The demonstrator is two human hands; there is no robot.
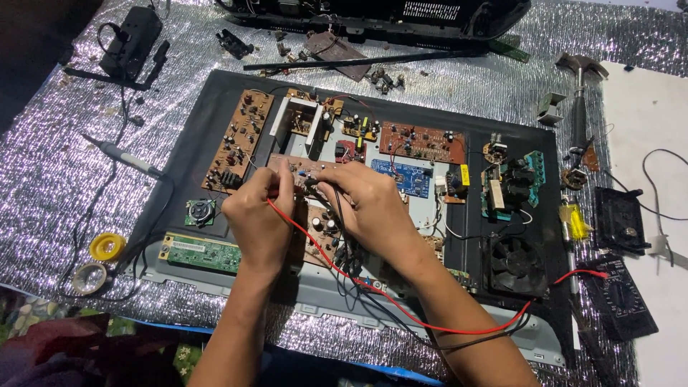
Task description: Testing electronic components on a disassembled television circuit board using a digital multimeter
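The brown circuit board [308,215] lies near the middle of the black panel [193,136], directly under both hands. The left hand [259,218] is closed narrowly on the red test lead [401,308], pinching it down onto the board's upper edge. The right hand [369,208] pinches the black test lead [344,244] just beside it, fingertips almost touching the left hand's. Both leads trail across the panel's near edge toward the black multimeter [620,297] at the right, off the panel.

The board is hemmed in: a long brown board [240,140] toward the panel's far left corner, a blue board [405,175] just right of the hands, a cooling fan [516,265] near the right edge, and a green strip board [201,252] along the near left edge. Left of the panel, bare silver foil mat [57,179] leaves room, holding only a soldering iron [125,158] and a yellow solder spool [107,246].
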